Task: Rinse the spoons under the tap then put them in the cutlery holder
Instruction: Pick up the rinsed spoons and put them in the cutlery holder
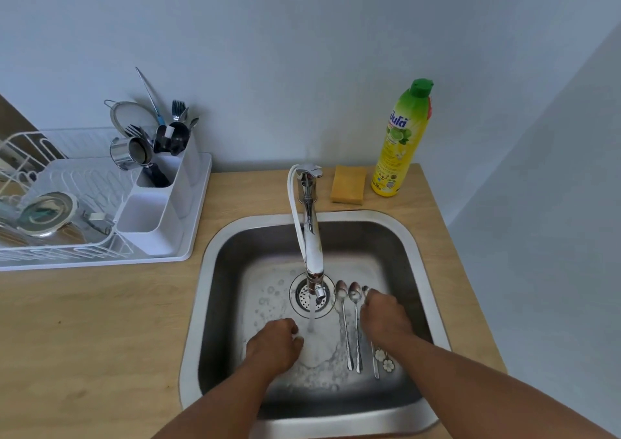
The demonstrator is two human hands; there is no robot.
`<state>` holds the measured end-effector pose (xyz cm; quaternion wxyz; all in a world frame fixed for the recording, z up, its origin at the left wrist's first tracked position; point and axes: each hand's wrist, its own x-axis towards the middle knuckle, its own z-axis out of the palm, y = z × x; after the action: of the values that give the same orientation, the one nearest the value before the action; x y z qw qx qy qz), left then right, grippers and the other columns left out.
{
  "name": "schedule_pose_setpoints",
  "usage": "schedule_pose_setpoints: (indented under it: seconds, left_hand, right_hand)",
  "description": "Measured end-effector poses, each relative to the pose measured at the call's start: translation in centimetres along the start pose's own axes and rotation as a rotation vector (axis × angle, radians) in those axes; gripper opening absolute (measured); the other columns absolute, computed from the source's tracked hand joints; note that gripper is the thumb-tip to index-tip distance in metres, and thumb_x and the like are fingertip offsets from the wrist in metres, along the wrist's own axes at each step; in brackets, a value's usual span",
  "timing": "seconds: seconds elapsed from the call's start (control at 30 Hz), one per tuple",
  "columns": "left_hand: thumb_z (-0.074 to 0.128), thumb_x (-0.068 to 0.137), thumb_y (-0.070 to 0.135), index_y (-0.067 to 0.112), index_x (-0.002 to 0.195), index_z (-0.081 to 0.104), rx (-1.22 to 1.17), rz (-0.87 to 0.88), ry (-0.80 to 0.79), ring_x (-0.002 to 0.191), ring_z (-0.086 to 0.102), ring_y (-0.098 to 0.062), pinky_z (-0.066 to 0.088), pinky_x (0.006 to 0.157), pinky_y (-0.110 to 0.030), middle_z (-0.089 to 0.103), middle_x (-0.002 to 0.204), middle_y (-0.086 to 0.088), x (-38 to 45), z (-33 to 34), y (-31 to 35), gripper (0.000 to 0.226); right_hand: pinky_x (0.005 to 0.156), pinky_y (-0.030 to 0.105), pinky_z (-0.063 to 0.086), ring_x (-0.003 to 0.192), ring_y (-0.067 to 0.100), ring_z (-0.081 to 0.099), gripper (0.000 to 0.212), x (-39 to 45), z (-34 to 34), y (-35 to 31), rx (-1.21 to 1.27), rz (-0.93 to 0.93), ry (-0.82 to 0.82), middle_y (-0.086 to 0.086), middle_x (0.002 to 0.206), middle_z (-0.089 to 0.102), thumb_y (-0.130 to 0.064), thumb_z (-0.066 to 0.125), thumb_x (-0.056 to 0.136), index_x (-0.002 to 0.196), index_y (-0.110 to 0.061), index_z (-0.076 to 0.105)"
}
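Observation:
Several metal spoons lie side by side on the sink floor, right of the drain. Two plain ones (342, 317) (356, 321) are in full view. Further right, flower-ended handles (381, 358) stick out from under my right hand (384, 321). That hand rests over them, fingertips pinched on the bowl of the rightmost spoon (365, 290). My left hand (277, 344) hovers low in the sink with its fingers curled and nothing in it, just left of the running water (311, 324) from the tap (311, 237). The white cutlery holder (158, 210) stands on the drying rack, back left.
The steel sink (416, 264) is set in a wooden counter (100, 321). The dish rack (67, 230) holds a lid, a cup, forks and utensils. A yellow sponge (348, 184) and a dish soap bottle (401, 143) stand behind the sink. A wall is close on the right.

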<state>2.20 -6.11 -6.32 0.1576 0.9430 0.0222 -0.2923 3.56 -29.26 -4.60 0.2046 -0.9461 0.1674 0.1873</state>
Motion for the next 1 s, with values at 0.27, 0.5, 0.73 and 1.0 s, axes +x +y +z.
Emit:
schedule_pose_setpoints:
  seconds: [0.27, 0.5, 0.73, 1.0]
  left_hand:
    - [0.052, 0.100, 0.022, 0.012, 0.108, 0.072, 0.079, 0.006, 0.322, 0.088, 0.070, -0.027, 0.055, 0.079, -0.035, 0.073, 0.099, -0.010, 4.9, -15.6, 0.5, 0.024]
    - [0.048, 0.102, 0.025, 0.019, 0.129, 0.066, 0.171, 0.189, 0.500, 0.120, 0.064, -0.034, 0.052, 0.094, -0.041, 0.067, 0.134, -0.010, 5.6, -27.2, 8.6, 0.033]
    - [0.051, 0.100, 0.014, 0.032, 0.147, 0.053, 0.332, 0.426, 0.401, 0.135, 0.054, -0.030, 0.048, 0.103, -0.046, 0.056, 0.147, -0.002, 5.9, -26.1, 13.0, 0.051]
    - [0.056, 0.090, 0.002, 0.016, 0.140, 0.060, 0.334, 0.569, 0.424, 0.121, 0.062, -0.039, 0.051, 0.091, -0.044, 0.063, 0.134, -0.012, 5.2, -24.2, 11.9, 0.052]
  right_hand:
    - [0.081, 0.037, 0.057, 0.105, 0.029, 0.069, 0.021, -2.4, 2.3, 1.4, -0.091, -0.102, -0.103, 0.009, 0.116, 0.069, -0.016, 0.048, 0.099, 0.116, -0.015, 0.060]
    - [0.088, 0.040, 0.059, 0.110, 0.026, 0.068, 0.026, -3.4, 3.3, 3.4, -0.132, -0.060, -0.133, 0.006, 0.122, 0.064, -0.014, 0.046, 0.100, 0.123, -0.017, 0.058]
    - [0.087, 0.042, 0.060, 0.105, 0.026, 0.069, 0.022, -3.3, 3.3, 3.4, -0.085, -0.017, -0.122, 0.006, 0.115, 0.066, -0.015, 0.047, 0.100, 0.117, -0.017, 0.061]
    - [0.080, 0.034, 0.054, 0.106, 0.028, 0.069, 0.023, -3.1, 3.2, 3.5, -0.055, 0.053, -0.111, 0.008, 0.116, 0.067, -0.014, 0.047, 0.097, 0.114, -0.015, 0.062]
